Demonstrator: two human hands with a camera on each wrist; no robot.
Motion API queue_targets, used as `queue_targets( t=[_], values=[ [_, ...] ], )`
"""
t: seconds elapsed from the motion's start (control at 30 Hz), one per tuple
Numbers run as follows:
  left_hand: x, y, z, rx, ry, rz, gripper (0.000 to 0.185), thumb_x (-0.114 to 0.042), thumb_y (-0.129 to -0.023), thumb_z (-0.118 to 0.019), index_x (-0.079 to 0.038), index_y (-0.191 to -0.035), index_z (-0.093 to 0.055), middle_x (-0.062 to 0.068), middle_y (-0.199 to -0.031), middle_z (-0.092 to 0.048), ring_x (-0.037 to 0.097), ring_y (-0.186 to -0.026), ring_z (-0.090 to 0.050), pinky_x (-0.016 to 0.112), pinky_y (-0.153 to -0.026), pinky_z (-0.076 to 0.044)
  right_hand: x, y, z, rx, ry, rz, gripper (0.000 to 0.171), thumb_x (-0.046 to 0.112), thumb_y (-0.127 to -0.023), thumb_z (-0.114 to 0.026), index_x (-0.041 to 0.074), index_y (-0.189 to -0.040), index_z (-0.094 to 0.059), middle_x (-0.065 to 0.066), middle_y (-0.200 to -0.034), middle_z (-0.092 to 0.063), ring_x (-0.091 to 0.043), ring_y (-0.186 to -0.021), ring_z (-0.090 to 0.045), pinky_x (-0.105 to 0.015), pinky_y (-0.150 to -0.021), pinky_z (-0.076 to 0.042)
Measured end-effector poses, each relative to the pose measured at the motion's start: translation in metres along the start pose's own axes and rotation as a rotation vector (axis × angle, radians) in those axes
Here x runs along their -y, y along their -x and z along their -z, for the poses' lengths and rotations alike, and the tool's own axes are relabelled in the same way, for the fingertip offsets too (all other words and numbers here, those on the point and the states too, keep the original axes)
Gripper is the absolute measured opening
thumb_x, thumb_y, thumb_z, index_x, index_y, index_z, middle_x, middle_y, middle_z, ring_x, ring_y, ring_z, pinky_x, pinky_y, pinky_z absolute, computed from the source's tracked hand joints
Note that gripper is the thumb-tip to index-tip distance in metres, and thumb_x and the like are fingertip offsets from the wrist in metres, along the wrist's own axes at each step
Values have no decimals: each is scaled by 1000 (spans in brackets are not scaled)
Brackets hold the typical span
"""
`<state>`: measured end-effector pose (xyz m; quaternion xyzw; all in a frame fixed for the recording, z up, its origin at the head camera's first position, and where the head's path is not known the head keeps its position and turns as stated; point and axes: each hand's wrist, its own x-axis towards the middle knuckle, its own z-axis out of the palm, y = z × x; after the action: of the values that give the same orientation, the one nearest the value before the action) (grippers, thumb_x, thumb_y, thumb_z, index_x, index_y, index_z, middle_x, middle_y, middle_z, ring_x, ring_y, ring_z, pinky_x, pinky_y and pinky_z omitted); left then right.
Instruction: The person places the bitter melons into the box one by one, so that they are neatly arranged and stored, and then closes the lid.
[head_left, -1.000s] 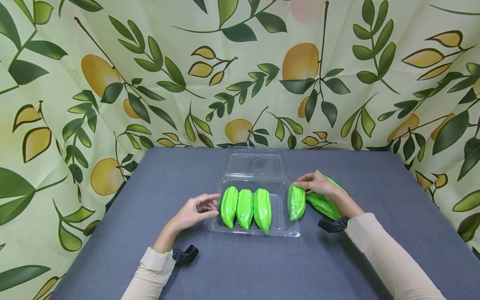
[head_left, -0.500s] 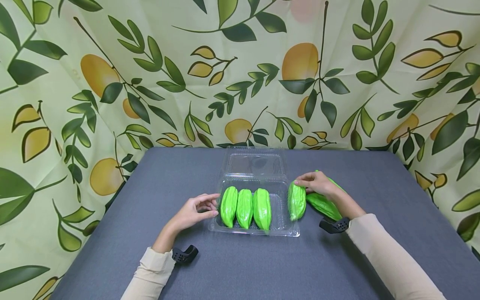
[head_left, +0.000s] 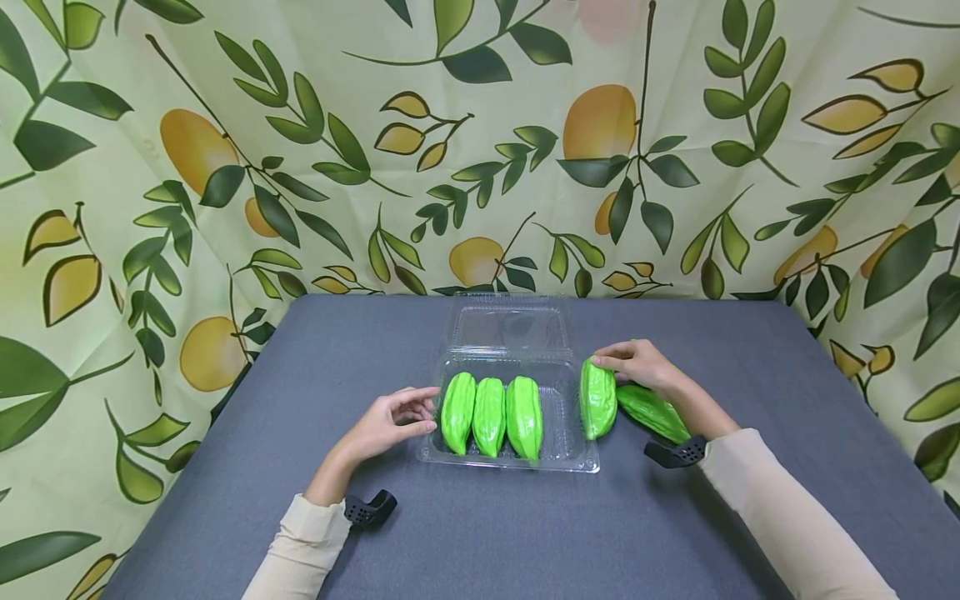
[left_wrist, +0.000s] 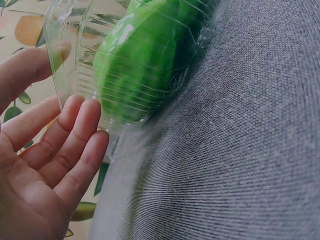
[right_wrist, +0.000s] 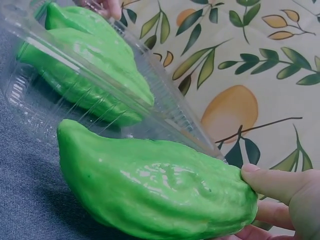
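1. Clear plastic clamshell container [head_left: 577, 460]: sits on the grey table [head_left: 480, 533], lid folded open at its far side. All positions below are given relative to this container.
2. Three green chayote-like gourds [head_left: 490, 414]: inside the container, side by side, filling its left and middle parts; the space at its right end is unfilled.
3. Fourth green gourd [head_left: 597, 399]: just outside the container's right wall, close against it, lying on the table with its long axis running front to back.
4. Right hand [head_left: 637, 363]: to the right of the container, at the far end of the fourth gourd. The fingers [right_wrist: 272, 184] are curled on that end, thumb on top and the others beneath, pinching it.
5. Fifth green gourd [head_left: 651, 412]: further right of the container, lying under the right forearm, partly hidden.
6. Left hand [head_left: 390, 425]: just left of the container. Its fingers [left_wrist: 80, 125] are relaxed and loosely spread, tips touching the left wall, holding nothing.
7. Leaf-and-fruit printed cloth [head_left: 480, 150]: hangs behind the container.
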<state>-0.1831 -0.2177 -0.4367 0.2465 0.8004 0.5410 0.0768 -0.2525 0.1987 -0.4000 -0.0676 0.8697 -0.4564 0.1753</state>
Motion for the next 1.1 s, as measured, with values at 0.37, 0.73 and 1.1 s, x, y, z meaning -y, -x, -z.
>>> queue_targets(
  t=[0.37, 0.73, 1.1],
  values=[
    [-4, -1, 0, 1, 7, 8, 51, -5, -87, -68, 10, -132, -51, 28, -108, -59, -2, -91, -58, 16, -85, -53, -2, 3, 6, -9, -3, 16, 56, 37, -95, -59, -5, -132, -55, -28, -135, -54, -24, -112, -62, -37, -93, -56],
    [0, 0, 0, 3, 1, 3, 51, -5, -88, -68, 10, -133, -50, 28, -108, -59, -3, -91, -58, 15, -85, -53, 2, 12, 10, -25, -8, 24, 57, 39, -96, -58, -3, -133, -54, -26, -137, -54, -27, -116, -60, -40, -96, -55],
    [1, 1, -1, -5, 9, -35, 52, -8, -88, -69, 11, -132, -50, 23, -105, -59, -5, -91, -58, 14, -84, -53, 8, 20, 14, -34, -2, 52, 54, 36, -96, -57, -4, -133, -54, -26, -135, -56, -20, -112, -61, -38, -94, -55]
  ],
)
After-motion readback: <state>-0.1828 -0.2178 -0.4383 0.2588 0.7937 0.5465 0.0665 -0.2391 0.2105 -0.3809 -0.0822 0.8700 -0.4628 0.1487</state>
